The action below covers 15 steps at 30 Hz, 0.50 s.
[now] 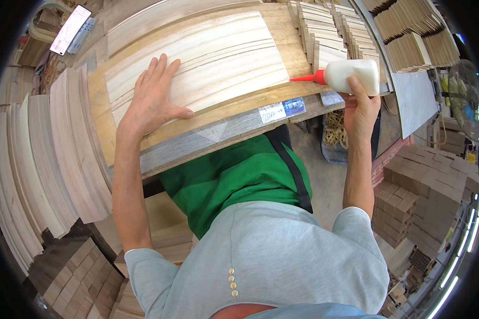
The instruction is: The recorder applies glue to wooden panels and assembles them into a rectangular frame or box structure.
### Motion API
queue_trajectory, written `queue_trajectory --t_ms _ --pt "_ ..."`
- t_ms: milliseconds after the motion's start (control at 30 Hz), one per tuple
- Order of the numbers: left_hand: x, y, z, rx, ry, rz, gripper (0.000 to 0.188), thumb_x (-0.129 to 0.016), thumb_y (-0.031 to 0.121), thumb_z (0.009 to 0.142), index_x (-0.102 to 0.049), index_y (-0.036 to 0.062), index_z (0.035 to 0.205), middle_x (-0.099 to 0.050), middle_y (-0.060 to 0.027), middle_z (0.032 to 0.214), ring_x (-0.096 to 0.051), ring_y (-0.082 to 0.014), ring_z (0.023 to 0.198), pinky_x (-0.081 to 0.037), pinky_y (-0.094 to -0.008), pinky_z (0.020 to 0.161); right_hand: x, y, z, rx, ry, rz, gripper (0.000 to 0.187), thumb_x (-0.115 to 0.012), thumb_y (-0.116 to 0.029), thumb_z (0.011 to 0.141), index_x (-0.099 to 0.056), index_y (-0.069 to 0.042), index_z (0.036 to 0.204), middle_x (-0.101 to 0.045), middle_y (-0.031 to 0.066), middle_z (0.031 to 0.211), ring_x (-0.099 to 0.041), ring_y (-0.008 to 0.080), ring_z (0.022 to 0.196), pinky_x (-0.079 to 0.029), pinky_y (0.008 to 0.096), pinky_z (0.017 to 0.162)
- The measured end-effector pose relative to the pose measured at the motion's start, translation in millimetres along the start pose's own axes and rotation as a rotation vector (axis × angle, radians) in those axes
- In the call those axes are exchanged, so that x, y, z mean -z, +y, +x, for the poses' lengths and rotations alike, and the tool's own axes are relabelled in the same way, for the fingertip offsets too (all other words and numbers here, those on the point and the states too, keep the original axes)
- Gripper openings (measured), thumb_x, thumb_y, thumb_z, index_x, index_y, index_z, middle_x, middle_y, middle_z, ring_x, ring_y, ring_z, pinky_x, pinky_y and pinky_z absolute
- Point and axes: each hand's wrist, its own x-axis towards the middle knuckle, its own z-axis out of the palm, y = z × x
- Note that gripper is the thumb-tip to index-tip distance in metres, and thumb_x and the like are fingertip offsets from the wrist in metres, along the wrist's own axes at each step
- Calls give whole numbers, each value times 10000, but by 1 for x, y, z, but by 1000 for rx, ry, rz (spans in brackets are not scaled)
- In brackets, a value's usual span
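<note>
A pale, striped wooden panel [223,58] lies flat on a larger plywood board [98,101] on the workbench. My left hand [153,95] rests on the panel's left part, fingers spread and thumb stretched to the right near the front edge. In my right hand [363,103] is a white glue bottle [352,74] with a red nozzle, tipped on its side. Its nozzle points left, with the tip at the panel's right front corner. Whether any glue is coming out cannot be made out.
Small wooden slats [324,40] stand in rows at the bench's back right; more stacks [410,42] lie beyond. Long boards [72,143] lean at the left. A phone [71,30] stands at the back left. Wooden block piles [420,181] and a fan [465,93] are at the right.
</note>
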Motion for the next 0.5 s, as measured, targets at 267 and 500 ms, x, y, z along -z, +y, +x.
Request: queue_trajectory --t_ms 267,500 --pt "-15 -23 -6 -108 91 9 1096 -835 452 574 -291 107 1461 -208 -306 1487 -155 -425 1410 -156 -478 1150 -18 -12 21 -122 -118 259 369 -606 -112 896 -515 -27 1243 -595 116 1206 -580 282 1118 -484 522 953" --pt "-30 -18 -9 -23 167 -20 1090 -822 483 568 -303 114 1452 -207 -308 1484 -157 -433 1405 -161 -492 1148 -187 -2 27 -195 -725 278 651 -697 -249 844 -364 -46 1366 -472 165 1338 -439 332 1279 -357 514 1084"
